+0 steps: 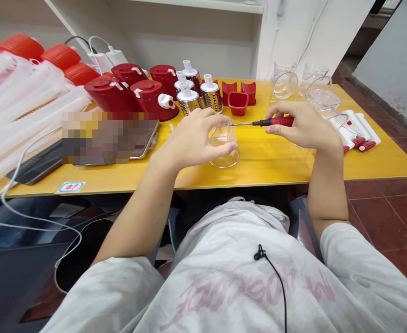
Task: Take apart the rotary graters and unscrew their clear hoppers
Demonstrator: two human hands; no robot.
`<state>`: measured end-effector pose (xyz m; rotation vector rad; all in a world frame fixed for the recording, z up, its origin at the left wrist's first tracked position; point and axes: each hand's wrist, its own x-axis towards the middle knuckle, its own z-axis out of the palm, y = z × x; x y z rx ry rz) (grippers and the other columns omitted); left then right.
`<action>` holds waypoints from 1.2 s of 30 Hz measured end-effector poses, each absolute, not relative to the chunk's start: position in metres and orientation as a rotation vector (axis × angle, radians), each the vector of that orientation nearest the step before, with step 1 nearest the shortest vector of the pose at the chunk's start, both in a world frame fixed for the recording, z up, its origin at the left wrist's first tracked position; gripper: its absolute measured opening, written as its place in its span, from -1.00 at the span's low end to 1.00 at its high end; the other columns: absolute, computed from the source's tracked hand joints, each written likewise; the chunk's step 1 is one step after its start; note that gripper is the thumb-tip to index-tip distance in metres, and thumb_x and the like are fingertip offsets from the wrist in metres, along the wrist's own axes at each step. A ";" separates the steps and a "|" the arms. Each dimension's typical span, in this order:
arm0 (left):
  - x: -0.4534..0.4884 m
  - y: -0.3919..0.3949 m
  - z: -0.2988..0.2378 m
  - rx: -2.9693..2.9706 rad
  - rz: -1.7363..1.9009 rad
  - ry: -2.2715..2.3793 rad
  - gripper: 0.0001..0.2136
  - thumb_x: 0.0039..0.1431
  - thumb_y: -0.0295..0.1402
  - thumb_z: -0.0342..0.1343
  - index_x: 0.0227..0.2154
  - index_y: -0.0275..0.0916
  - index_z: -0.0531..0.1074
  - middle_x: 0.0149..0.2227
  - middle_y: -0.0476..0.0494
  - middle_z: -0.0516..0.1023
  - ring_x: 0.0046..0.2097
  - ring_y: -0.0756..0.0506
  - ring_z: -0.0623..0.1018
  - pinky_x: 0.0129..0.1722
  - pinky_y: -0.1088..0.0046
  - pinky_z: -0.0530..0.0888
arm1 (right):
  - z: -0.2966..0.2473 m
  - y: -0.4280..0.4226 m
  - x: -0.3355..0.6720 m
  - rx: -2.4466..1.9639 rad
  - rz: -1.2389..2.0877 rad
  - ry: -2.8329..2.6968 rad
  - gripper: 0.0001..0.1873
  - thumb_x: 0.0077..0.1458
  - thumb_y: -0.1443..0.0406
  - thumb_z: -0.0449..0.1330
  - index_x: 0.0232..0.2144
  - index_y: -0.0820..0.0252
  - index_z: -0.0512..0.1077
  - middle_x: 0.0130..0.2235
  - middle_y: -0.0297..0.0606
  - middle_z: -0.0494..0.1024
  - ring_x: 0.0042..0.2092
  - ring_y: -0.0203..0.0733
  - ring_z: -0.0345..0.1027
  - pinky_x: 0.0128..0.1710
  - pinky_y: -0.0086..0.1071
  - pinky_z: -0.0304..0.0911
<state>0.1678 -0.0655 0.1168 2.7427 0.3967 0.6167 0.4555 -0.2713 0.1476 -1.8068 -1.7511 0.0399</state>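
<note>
Inside the left fingers (214,121): one clear plastic cup (223,155), closed around it and holding it just above the table.
Inside the right fingers (276,111): one red-handled screwdriver (273,121), pinched shut on the handle.
Axis: the screwdriver lies level, its steel tip pointing left, just at the cup's edge.
Under the fingers: a yellow table (266,166).
Beyond the left fingers: four red lidded housings (151,99), four steel drum graters (210,92).
Beyond the right fingers: three red plastic pieces (238,102), several clear cups (285,85), count unclear.
</note>
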 end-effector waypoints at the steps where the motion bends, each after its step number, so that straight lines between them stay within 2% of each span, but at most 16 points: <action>1: 0.168 -0.065 0.117 2.740 0.616 0.395 -0.29 0.39 0.24 0.37 0.37 -0.14 0.76 0.29 -0.37 0.75 0.40 -0.58 0.66 0.58 -0.32 0.53 | 0.147 -0.271 0.455 -1.825 0.049 -1.748 -0.64 0.46 -0.12 0.57 -0.04 -0.03 0.81 -0.11 -0.18 0.83 -0.09 0.12 0.64 0.01 -0.01 0.51; 4: 0.167 -0.065 0.117 2.735 0.611 0.396 -0.28 0.39 0.27 0.37 0.38 -0.13 0.75 0.29 -0.37 0.74 0.41 -0.58 0.65 0.59 -0.32 0.53 | 0.145 -0.269 0.455 -1.879 0.062 -1.746 -0.50 0.63 -0.19 0.37 -0.18 0.02 0.76 -0.32 -0.23 0.67 -0.21 0.06 0.54 -0.08 -0.03 0.47; 6: 0.166 -0.065 0.117 2.737 0.607 0.402 -0.25 0.39 0.29 0.36 0.38 -0.15 0.75 0.29 -0.38 0.74 0.40 -0.59 0.65 0.58 -0.33 0.54 | 0.145 -0.269 0.456 -1.879 0.047 -1.744 -0.43 0.70 -0.19 0.29 -0.23 0.02 0.72 -0.36 -0.23 0.61 -0.20 0.07 0.54 -0.06 -0.01 0.48; 8: 0.166 -0.065 0.117 2.741 0.604 0.409 -0.24 0.39 0.30 0.36 0.39 -0.17 0.75 0.30 -0.40 0.73 0.40 -0.60 0.65 0.58 -0.34 0.54 | 0.146 -0.270 0.457 -1.852 0.024 -1.737 -0.51 0.65 -0.18 0.36 -0.19 0.00 0.73 -0.28 -0.19 0.70 -0.11 0.14 0.61 0.00 0.03 0.52; 11: 0.166 -0.065 0.117 2.744 0.594 0.420 -0.25 0.40 0.31 0.37 0.40 -0.14 0.75 0.31 -0.38 0.73 0.41 -0.59 0.65 0.60 -0.33 0.53 | 0.148 -0.274 0.456 -1.800 0.012 -1.715 -0.66 0.51 -0.12 0.51 -0.04 -0.05 0.78 -0.02 -0.11 0.85 0.06 0.26 0.70 0.12 0.11 0.61; 14: 0.166 -0.064 0.116 2.743 0.585 0.416 -0.24 0.40 0.32 0.37 0.40 -0.13 0.73 0.32 -0.38 0.72 0.43 -0.59 0.64 0.61 -0.32 0.52 | 0.150 -0.277 0.455 -1.778 0.060 -1.713 -0.65 0.42 -0.09 0.60 0.05 -0.09 0.80 0.12 -0.10 0.88 0.12 0.31 0.73 0.18 0.17 0.65; 17: 0.166 -0.064 0.116 2.742 0.582 0.410 -0.22 0.41 0.32 0.36 0.42 -0.15 0.73 0.33 -0.39 0.71 0.43 -0.59 0.64 0.61 -0.32 0.51 | 0.151 -0.278 0.453 -1.823 0.096 -1.747 -0.62 0.38 -0.08 0.63 0.07 -0.09 0.81 0.05 -0.14 0.90 0.08 0.29 0.74 0.18 0.15 0.64; 21: 0.165 -0.064 0.117 2.737 0.582 0.405 -0.23 0.41 0.32 0.37 0.43 -0.12 0.73 0.32 -0.37 0.71 0.42 -0.59 0.64 0.62 -0.34 0.50 | 0.151 -0.276 0.450 -1.883 0.092 -1.747 -0.64 0.55 -0.10 0.46 0.02 -0.02 0.85 -0.04 -0.11 0.90 0.06 0.28 0.74 0.17 0.14 0.60; 23: 0.165 -0.064 0.117 2.736 0.580 0.411 -0.22 0.41 0.32 0.37 0.44 -0.12 0.73 0.33 -0.37 0.70 0.42 -0.60 0.63 0.62 -0.35 0.49 | 0.153 -0.277 0.449 -1.866 0.060 -1.734 -0.63 0.59 -0.09 0.42 0.02 -0.04 0.87 -0.01 -0.10 0.91 0.09 0.30 0.75 0.20 0.17 0.60; 27: 0.165 -0.064 0.117 2.732 0.583 0.412 -0.21 0.40 0.33 0.38 0.46 -0.10 0.74 0.33 -0.38 0.71 0.43 -0.60 0.63 0.62 -0.34 0.50 | 0.159 -0.281 0.446 -1.813 0.013 -1.762 -0.74 0.48 -0.02 0.51 0.09 -0.18 0.86 0.18 -0.16 0.91 0.18 0.33 0.74 0.33 0.26 0.63; 29: 0.165 -0.064 0.117 2.729 0.585 0.407 -0.20 0.39 0.34 0.39 0.47 -0.09 0.74 0.32 -0.37 0.72 0.43 -0.60 0.63 0.63 -0.34 0.50 | 0.159 -0.282 0.446 -1.791 0.033 -1.777 -0.77 0.45 0.00 0.54 0.07 -0.22 0.84 0.20 -0.18 0.90 0.20 0.34 0.75 0.34 0.27 0.65; 33: 0.165 -0.063 0.117 2.726 0.583 0.395 -0.20 0.40 0.36 0.39 0.47 -0.06 0.75 0.31 -0.36 0.72 0.42 -0.60 0.63 0.64 -0.35 0.48 | 0.153 -0.278 0.447 -1.791 0.046 -1.760 -0.71 0.44 -0.04 0.58 0.08 -0.16 0.85 0.11 -0.13 0.92 0.17 0.34 0.77 0.25 0.24 0.66; 36: 0.165 -0.064 0.118 2.721 0.586 0.393 -0.23 0.41 0.33 0.40 0.46 -0.05 0.75 0.31 -0.35 0.73 0.42 -0.59 0.63 0.63 -0.35 0.49 | 0.151 -0.276 0.448 -1.830 0.069 -1.726 -0.68 0.55 -0.06 0.47 0.07 -0.07 0.87 -0.02 -0.12 0.92 0.10 0.31 0.77 0.17 0.17 0.64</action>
